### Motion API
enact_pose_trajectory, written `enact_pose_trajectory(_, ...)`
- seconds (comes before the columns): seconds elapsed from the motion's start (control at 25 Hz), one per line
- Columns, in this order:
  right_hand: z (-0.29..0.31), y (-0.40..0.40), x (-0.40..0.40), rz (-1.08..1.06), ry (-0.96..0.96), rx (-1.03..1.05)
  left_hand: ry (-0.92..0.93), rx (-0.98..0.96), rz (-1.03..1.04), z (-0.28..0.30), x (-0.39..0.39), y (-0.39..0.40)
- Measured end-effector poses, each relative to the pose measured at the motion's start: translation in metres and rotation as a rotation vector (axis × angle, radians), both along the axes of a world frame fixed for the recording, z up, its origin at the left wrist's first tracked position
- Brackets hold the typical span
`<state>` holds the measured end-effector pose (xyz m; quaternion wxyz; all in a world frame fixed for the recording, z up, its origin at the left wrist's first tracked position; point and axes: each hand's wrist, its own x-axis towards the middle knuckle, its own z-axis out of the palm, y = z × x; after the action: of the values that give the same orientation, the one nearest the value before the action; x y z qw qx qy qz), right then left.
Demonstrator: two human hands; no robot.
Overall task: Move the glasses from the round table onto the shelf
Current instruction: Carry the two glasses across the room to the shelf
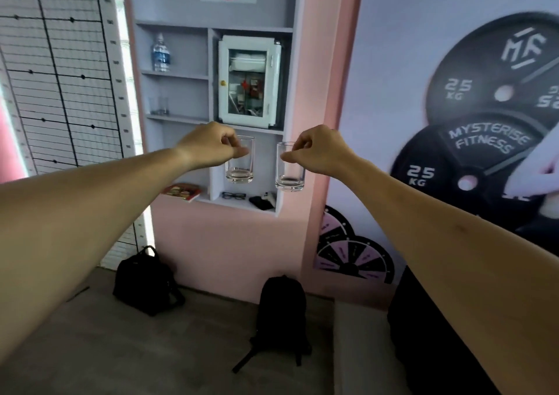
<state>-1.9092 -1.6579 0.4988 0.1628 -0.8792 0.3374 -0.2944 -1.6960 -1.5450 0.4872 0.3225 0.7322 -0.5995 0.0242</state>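
Observation:
My left hand [211, 146] pinches the rim of a clear drinking glass [240, 167], which hangs upright in the air. My right hand [317, 149] pinches the rim of a second clear glass [289, 174] the same way. Both glasses are held out in front of the recessed grey wall shelf [178, 118]. Two more clear glasses [158, 105] stand on the shelf's middle left board. The round table is not in view.
A water bottle [160, 53] stands on the upper left board. A white first-aid cabinet [249, 81] fills the right compartment. A book [181, 192], spectacles [233, 195] and small dark items lie on the bottom ledge. Two black backpacks [145, 279] [281, 310] sit on the floor below.

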Motion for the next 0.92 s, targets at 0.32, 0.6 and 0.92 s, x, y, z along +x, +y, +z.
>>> enact_pose_trajectory(0.32,0.012,-0.105,0.133,0.227,0.017,-0.012,0.034,-0.029,0.218,0.006,0.093,-0.06)
enact_pose_trajectory(0.6,-0.004,-0.151,0.282,0.376,0.03,-0.03,0.042,-0.025,0.35,-0.009,0.223,-0.085)
enact_pose_trajectory(0.92,-0.009,-0.194,0.458,0.396,0.013,-0.003,0.051,0.014,0.399,-0.008,0.401,-0.123)
